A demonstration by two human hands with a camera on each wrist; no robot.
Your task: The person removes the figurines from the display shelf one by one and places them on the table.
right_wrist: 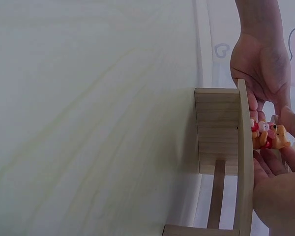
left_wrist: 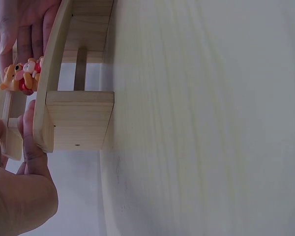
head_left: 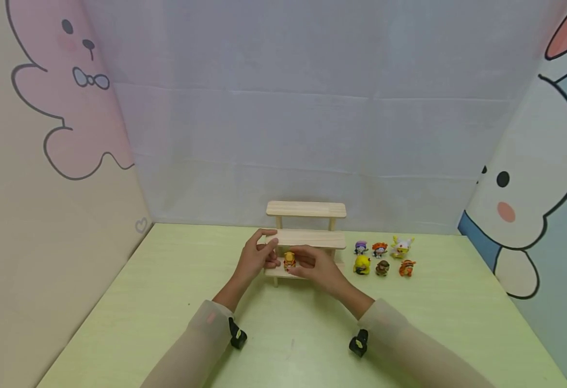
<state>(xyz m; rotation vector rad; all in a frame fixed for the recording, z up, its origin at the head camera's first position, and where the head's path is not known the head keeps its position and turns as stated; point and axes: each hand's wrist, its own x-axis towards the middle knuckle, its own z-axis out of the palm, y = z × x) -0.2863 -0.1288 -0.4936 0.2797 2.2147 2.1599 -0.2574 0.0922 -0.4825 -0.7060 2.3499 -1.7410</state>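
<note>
A small orange bear figurine [head_left: 289, 261] in red, with a pink figure at its front, stands upright on the lowest step of a wooden tiered shelf [head_left: 307, 238]. My right hand [head_left: 318, 268] pinches it from the right between thumb and fingers. At the shelf's left end is my left hand [head_left: 256, 257], its loosely bent fingers beside the lowest step and close to the figurine. Seen from the left wrist, the bear [left_wrist: 22, 76] is between the two hands, and a left finger [left_wrist: 33, 140] lies along the step board's end.
Right of the shelf, several small figurines stand in two rows on the pale table [head_left: 167, 302], among them a yellow one [head_left: 362, 265], a brown one [head_left: 382, 268] and an orange striped one [head_left: 406, 268]. A white cloth wall [head_left: 312, 134] rises behind the table.
</note>
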